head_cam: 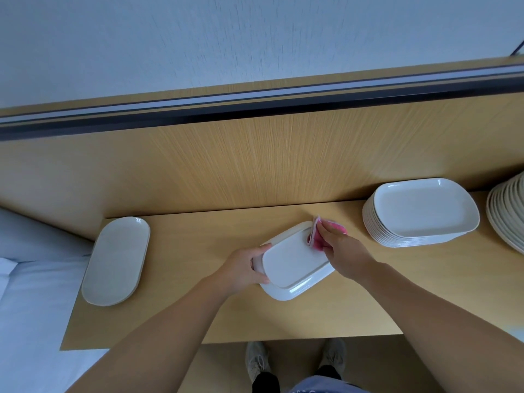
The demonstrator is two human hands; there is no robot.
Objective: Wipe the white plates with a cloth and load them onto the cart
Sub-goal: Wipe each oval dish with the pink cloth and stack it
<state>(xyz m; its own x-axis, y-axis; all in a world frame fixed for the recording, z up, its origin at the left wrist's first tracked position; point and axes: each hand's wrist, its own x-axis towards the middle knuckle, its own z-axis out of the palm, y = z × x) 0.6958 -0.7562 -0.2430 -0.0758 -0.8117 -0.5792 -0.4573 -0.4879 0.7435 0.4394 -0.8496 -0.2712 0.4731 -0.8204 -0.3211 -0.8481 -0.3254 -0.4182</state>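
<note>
The fingers (259, 279) of the left hand (242, 269) were where my eye went first; out beyond them to the left a low stack of oval plates (116, 260) lay flat on the table (226, 316), by my guess either finished or waiting their turn. Those fingers themselves were clamped round the near-left edge of a rectangular white plate (295, 268), thumb on top and the rest tucked beneath, holding it just off the wood and steady so it would not slide under the rubbing. It looked turned underside up, though I could not swear to it. At the plate's far-right corner the right hand (337, 251) had its fingertips bunched on a folded pink cloth (320, 235), grasping it and pressing it to the rim, which I took for the wiping step in progress. Further right of those fingers, well apart, stood a tall stack of rectangular plates (419, 211), set within easy reach, I supposed, as the supply; past that a stack of round plates (507, 211) ran off the edge of sight. I saw no cart, so the loading seemed not yet begun for this plate
</note>
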